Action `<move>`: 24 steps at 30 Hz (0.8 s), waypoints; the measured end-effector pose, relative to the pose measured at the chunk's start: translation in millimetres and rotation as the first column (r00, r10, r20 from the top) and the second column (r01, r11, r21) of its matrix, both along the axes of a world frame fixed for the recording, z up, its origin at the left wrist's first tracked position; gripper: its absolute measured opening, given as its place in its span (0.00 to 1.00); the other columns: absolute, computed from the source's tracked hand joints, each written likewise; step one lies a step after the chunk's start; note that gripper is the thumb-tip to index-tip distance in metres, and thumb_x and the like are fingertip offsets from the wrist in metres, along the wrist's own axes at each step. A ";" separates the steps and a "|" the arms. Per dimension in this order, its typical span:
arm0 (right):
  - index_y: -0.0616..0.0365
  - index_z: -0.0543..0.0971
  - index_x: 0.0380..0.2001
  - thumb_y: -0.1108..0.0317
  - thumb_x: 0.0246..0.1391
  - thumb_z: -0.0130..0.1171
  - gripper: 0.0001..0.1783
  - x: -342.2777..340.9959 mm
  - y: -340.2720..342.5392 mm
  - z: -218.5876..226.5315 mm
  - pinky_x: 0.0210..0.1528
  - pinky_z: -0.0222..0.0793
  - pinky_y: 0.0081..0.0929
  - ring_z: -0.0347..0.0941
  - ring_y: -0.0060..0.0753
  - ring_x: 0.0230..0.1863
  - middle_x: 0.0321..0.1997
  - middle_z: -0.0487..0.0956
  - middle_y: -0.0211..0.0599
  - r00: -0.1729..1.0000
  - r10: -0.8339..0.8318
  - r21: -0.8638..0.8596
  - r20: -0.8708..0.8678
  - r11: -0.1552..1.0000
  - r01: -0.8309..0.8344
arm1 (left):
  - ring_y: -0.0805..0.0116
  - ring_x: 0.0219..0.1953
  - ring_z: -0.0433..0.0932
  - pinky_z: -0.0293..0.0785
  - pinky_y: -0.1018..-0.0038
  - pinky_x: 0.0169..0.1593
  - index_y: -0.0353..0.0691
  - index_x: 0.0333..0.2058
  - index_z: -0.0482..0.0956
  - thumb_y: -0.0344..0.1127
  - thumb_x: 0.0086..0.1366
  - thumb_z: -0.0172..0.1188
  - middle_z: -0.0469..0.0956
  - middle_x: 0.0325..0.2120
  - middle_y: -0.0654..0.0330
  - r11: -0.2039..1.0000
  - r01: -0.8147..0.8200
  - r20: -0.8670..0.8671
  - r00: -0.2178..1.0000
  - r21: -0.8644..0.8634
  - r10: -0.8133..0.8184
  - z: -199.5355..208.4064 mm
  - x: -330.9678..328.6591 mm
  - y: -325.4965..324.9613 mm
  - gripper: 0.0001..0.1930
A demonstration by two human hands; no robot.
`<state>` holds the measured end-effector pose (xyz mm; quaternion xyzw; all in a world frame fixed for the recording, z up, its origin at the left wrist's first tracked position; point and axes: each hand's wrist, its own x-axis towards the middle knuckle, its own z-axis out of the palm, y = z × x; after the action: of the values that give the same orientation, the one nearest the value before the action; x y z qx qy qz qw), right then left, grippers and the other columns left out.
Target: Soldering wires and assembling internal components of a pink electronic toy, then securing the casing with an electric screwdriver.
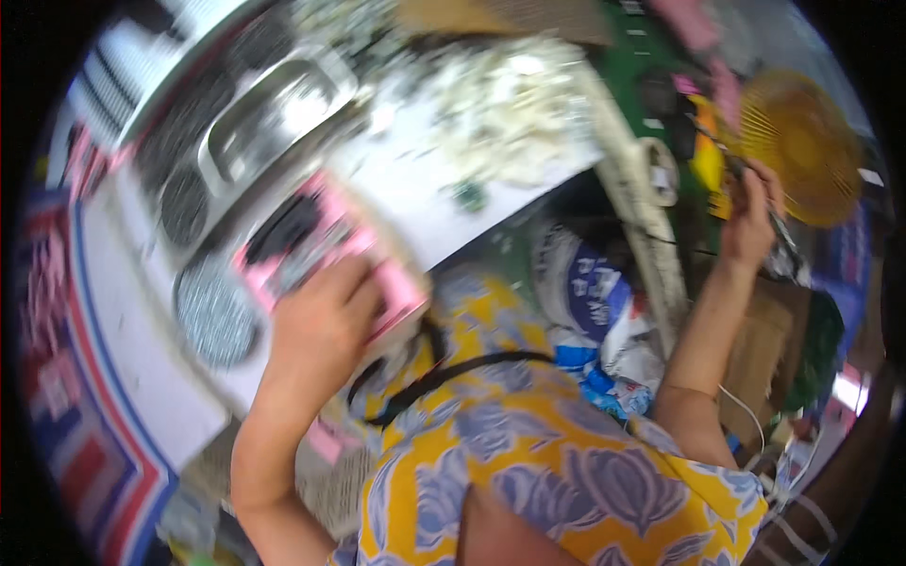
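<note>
My left hand (326, 316) is over a pink open box (401, 292) on the white table. Its fingers curl down inside the near side, and what they pinch is hidden. Beside them in the box lie a black bundle (288, 226) and a greyish, clear-looking strip (310, 259). Out to the right, my right hand (752, 217) is closed round a dark, shiny object (785, 253) that blur keeps me from naming. This hand is raised just left of a yellow translucent basket (802, 146).
A metal tray (283, 108) and a round container of silvery pieces (215, 311) stand on the table (396, 208). Further back is a heap of whitish pieces (514, 108). A roll of tape (658, 172) is near my right arm. Bags (585, 283) sit below the table edge.
</note>
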<state>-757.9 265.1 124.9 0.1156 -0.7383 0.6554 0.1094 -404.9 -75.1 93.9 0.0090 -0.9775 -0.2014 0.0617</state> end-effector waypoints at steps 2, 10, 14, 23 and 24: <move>0.64 0.82 0.41 0.77 0.59 0.62 0.08 -19.1 29.0 7.7 0.27 0.54 0.13 0.63 0.12 0.25 0.28 0.75 0.24 0.998 -0.010 -0.027 -0.063 1.000 0.008 | 0.55 0.38 0.81 0.79 0.62 0.37 0.38 0.33 0.77 0.28 0.52 0.63 0.77 0.40 0.56 1.000 -0.025 0.031 0.999 -0.007 0.025 5.1 -2.4 1.8 0.08; 0.62 0.84 0.40 0.73 0.57 0.65 0.08 -88.6 18.8 -15.5 0.41 0.70 0.19 0.75 0.19 0.34 0.35 0.83 0.30 0.951 -0.107 0.110 -0.290 0.984 0.144 | 0.57 0.38 0.81 0.80 0.63 0.37 0.37 0.32 0.77 0.27 0.49 0.66 0.77 0.41 0.58 1.000 0.007 0.060 0.998 -0.018 -0.006 8.5 -14.7 7.4 0.10; 0.62 0.83 0.43 0.70 0.58 0.68 0.11 -97.0 -24.0 -33.3 0.40 0.71 0.24 0.75 0.22 0.32 0.34 0.83 0.33 0.996 -0.089 -0.057 -0.012 0.995 0.088 | 0.56 0.35 0.82 0.80 0.64 0.36 0.39 0.36 0.81 0.27 0.55 0.69 0.78 0.41 0.58 0.999 -0.042 0.013 0.999 -0.004 0.042 9.1 -10.5 8.7 0.10; 0.59 0.83 0.41 0.60 0.57 0.66 0.14 131.7 -126.2 -57.6 0.42 0.70 0.31 0.71 0.32 0.33 0.44 0.80 0.40 0.522 0.825 -0.286 0.217 0.565 -0.774 | 0.79 0.25 0.69 0.68 0.81 0.27 0.35 0.48 0.78 0.21 0.58 0.65 0.74 0.46 0.55 0.766 -0.396 -0.240 0.788 0.507 0.567 6.0 38.4 -1.5 0.18; 0.57 0.83 0.40 0.60 0.52 0.70 0.15 151.1 -145.9 -56.9 0.49 0.72 0.36 0.75 0.38 0.42 0.47 0.81 0.41 0.438 0.899 0.197 0.009 0.428 -0.882 | 0.80 0.25 0.68 0.68 0.81 0.27 0.35 0.48 0.77 0.21 0.58 0.65 0.74 0.45 0.55 0.764 -0.404 -0.249 0.778 0.504 0.576 4.2 40.6 -2.4 0.18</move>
<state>-606.8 119.2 68.0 0.5288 -0.6130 0.5412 -0.2275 -364.3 -77.5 98.1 0.2426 -0.8388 -0.3820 0.3027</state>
